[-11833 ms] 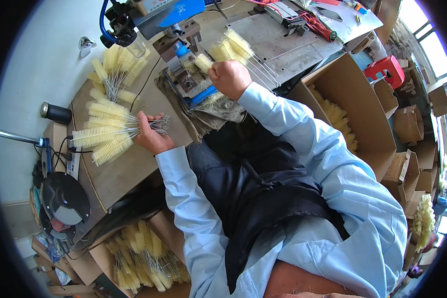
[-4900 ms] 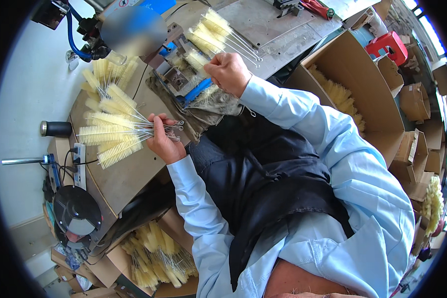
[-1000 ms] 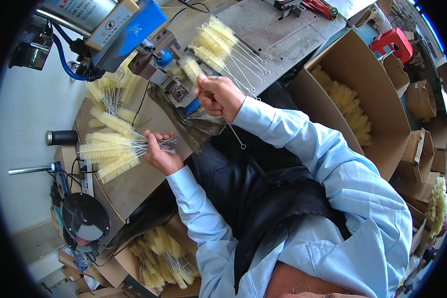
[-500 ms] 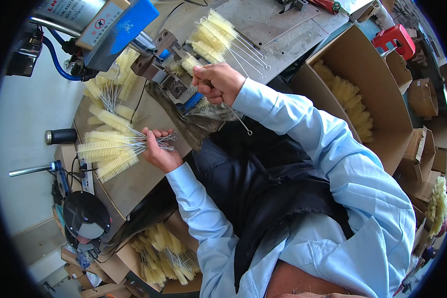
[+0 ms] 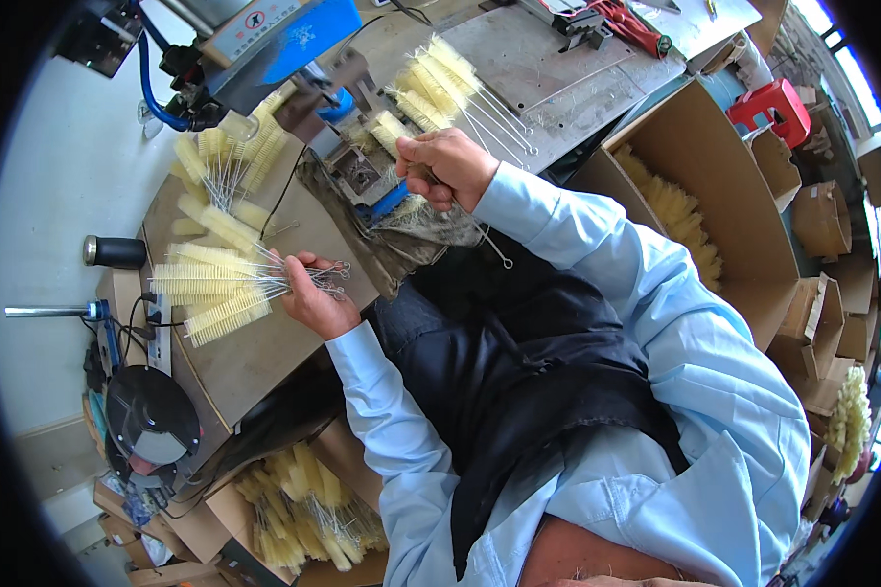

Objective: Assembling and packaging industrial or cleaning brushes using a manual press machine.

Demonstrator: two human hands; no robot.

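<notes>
My left hand [image 5: 315,301] is closed around the wire handles of a fanned bunch of bottle brushes [image 5: 213,279], pale yellow bristles pointing left and looped wire ends right. Between the fingers of my right hand [image 5: 448,166] is a single bottle brush [image 5: 389,129]. Its bristle head points up-left toward the press, and its looped wire hangs below the hand. Close by that hand lies a metal fixture [image 5: 359,176] with blue parts, under the press head [image 5: 308,110], which looks smeared. I cannot tell whether the held brush touches the fixture.
Several brushes [image 5: 439,80] lie on the metal plate beyond my right hand. Another pile [image 5: 227,157] rests behind the press on the left. Cardboard boxes of brushes stand at right [image 5: 734,186] and lower left [image 5: 343,450]. A black cylinder [image 5: 115,251] is at far left.
The view has shifted slightly. The press head looks blurred and sits a little higher against the fixture. Both hands keep their grips, nearly in place.
</notes>
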